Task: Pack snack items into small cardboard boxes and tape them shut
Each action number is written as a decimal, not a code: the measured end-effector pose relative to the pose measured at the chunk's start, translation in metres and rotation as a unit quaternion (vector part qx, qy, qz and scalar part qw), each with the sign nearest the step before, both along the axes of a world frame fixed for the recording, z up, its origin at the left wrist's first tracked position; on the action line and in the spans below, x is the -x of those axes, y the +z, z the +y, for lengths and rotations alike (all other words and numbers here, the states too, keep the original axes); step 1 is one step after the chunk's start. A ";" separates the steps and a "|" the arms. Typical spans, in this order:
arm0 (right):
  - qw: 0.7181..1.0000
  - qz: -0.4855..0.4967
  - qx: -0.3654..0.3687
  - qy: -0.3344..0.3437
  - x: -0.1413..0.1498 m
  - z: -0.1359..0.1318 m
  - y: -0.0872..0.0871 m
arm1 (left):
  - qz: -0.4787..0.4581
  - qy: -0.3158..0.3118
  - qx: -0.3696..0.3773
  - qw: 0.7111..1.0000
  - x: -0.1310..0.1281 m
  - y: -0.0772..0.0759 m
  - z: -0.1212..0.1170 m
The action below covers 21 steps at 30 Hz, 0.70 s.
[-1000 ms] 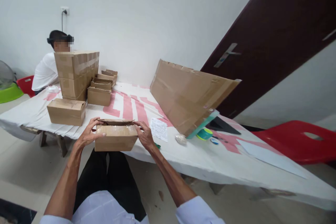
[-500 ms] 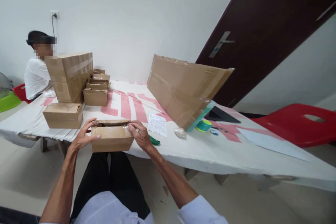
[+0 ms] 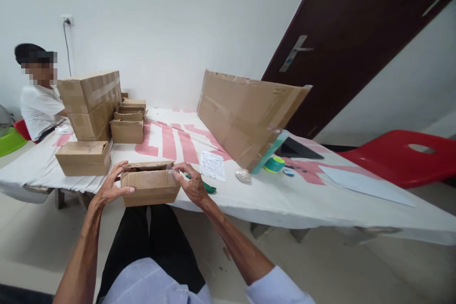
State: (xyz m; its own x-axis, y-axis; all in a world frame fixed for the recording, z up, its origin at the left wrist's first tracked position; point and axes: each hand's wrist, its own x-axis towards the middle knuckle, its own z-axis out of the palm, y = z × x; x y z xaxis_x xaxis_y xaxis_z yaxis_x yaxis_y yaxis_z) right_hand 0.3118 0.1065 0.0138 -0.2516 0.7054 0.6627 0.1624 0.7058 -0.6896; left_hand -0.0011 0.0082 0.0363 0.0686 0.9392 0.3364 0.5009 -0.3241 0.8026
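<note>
A small cardboard box (image 3: 149,194) is at the table's near edge, just in front of my lap. Its back top flap stands slightly raised, with a dark gap along it. My left hand (image 3: 111,186) grips the left end, thumb on the front top edge and fingers behind. At the right top corner, my right hand (image 3: 193,186) pinches a bit of clear tape (image 3: 170,171) between thumb and forefinger. A green object (image 3: 209,188) lies just beyond my right hand, partly hidden by it.
Stacked boxes (image 3: 94,104), a closed box (image 3: 82,159) and several open boxes (image 3: 127,132) stand left. A co-worker (image 3: 39,107) sits behind the stack. A large cardboard sheet (image 3: 245,118) leans right of centre, near a written paper (image 3: 213,166) and tape roll (image 3: 274,164).
My right hand has shifted from gripping the box's right end to pinching clear tape at its corner, lifting it slightly. My left hand keeps its hold. The view has turned a little right.
</note>
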 end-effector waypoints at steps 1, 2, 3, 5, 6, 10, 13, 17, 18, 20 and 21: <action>1.000 0.003 -0.002 0.009 -0.002 -0.003 0.002 | -0.003 -0.004 -0.002 1.000 0.000 -0.001 0.000; 1.000 0.004 -0.005 0.020 -0.003 -0.006 0.004 | -0.006 -0.008 -0.004 1.000 0.001 -0.002 0.000; 0.999 0.004 -0.011 0.032 -0.005 -0.010 0.006 | -0.008 -0.011 -0.004 1.000 0.002 -0.003 0.001; 0.998 -0.001 -0.027 0.053 -0.010 -0.018 0.008 | -0.010 -0.012 -0.002 1.000 0.003 -0.004 0.002; 0.997 -0.007 -0.039 0.063 -0.013 -0.022 0.009 | -0.009 -0.012 0.000 1.000 0.004 -0.005 0.003; 0.990 -0.053 -0.099 0.083 -0.022 -0.036 0.004 | 0.011 -0.010 -0.004 1.000 0.004 -0.007 0.008; 0.982 -0.103 -0.138 0.075 -0.027 -0.042 -0.003 | 0.027 0.002 -0.016 0.999 0.002 -0.009 0.010; 0.976 -0.133 -0.162 0.050 -0.028 -0.044 -0.011 | 0.033 0.009 -0.028 0.999 0.003 -0.015 0.010; 0.976 -0.134 -0.165 0.044 -0.028 -0.044 -0.013 | 0.032 0.009 -0.028 0.999 0.004 -0.017 0.009; 0.976 -0.133 -0.172 0.031 -0.027 -0.043 -0.013 | 0.027 0.007 -0.022 0.999 0.006 -0.021 0.009; 0.975 -0.135 -0.176 0.025 -0.026 -0.043 -0.013 | 0.022 0.006 -0.016 1.000 0.007 -0.023 0.009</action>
State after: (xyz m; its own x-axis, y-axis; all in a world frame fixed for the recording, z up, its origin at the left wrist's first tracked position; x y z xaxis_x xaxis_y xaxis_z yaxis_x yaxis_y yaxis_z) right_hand 0.3376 0.0634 0.0004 -0.4785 0.4282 0.7666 0.2644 0.9028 -0.3392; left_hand -0.0080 0.0175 0.0137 0.0720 0.9291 0.3628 0.5397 -0.3422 0.7692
